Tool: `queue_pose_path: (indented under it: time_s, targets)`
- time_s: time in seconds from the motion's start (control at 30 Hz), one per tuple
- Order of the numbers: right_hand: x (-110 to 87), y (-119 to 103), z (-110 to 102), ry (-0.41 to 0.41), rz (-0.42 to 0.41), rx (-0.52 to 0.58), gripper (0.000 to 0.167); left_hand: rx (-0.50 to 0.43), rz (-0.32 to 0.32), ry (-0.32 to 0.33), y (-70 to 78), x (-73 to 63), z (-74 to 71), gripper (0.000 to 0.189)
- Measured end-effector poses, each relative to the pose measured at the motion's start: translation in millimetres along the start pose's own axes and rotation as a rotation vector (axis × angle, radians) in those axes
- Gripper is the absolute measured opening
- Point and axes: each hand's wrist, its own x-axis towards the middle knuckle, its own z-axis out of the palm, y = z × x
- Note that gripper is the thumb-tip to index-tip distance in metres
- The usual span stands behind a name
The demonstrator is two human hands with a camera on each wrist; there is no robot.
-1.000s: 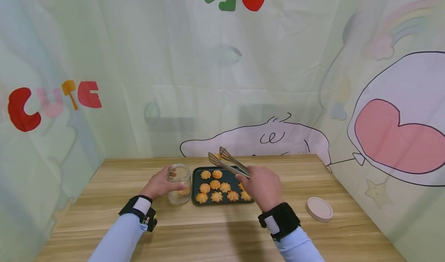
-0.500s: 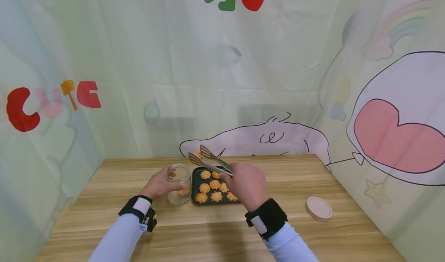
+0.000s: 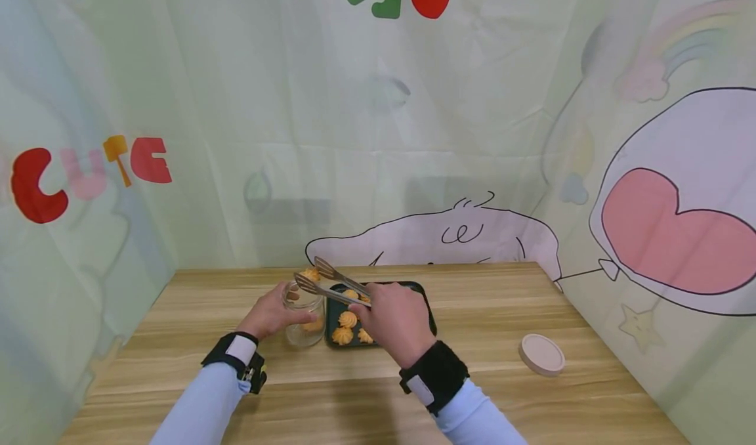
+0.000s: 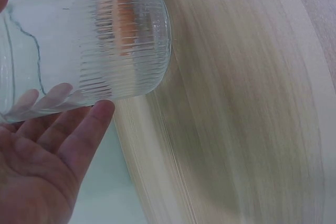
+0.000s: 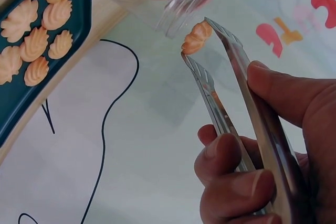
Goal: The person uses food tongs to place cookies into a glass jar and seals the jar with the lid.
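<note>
My left hand (image 3: 273,312) grips a clear glass jar (image 3: 306,335) around its upper part; the jar stands upright on the table. In the left wrist view a cookie shows through the ribbed glass (image 4: 124,22) low in the jar. With my right hand (image 3: 397,320) I hold metal tongs (image 3: 338,290), fingers curled on both arms. A swirled cookie (image 5: 197,38) is pinched between the tong tips, over the jar's mouth. Beside the jar lies a dark green baking tray (image 3: 373,285) bearing several cookies (image 5: 35,44), partly hidden by my right hand.
A round pale pink lid (image 3: 543,354) lies on the wooden table (image 3: 319,405) at the right. Behind the table's far edge hangs a printed curtain (image 3: 366,156), which also runs along both sides.
My right hand has moved left, carrying the tongs and the pinched cookie from above the tray to over the jar, lower than before. My left hand and the jar have stayed put.
</note>
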Motion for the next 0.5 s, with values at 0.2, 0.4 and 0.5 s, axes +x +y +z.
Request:
queue_pose_path:
  time_s: [0.2, 0.4, 0.5]
  targets:
    - [0.5, -2.7, 1.2, -0.061, 0.0, 0.032, 0.041, 0.013, 0.0, 0.011, 0.8, -0.2, 0.9, 0.096]
    - [-1.1, 0.7, 0.7, -0.031, -0.003, 0.038, 0.042, 0.015, -0.002, 0.003, 2.8, -1.8, 1.0, 0.095]
    - [-1.9, 3.6, 0.7, 0.001, -0.006, 0.031, 0.042, 0.013, 0.004, -0.003, 3.6, -3.8, 0.2, 0.099]
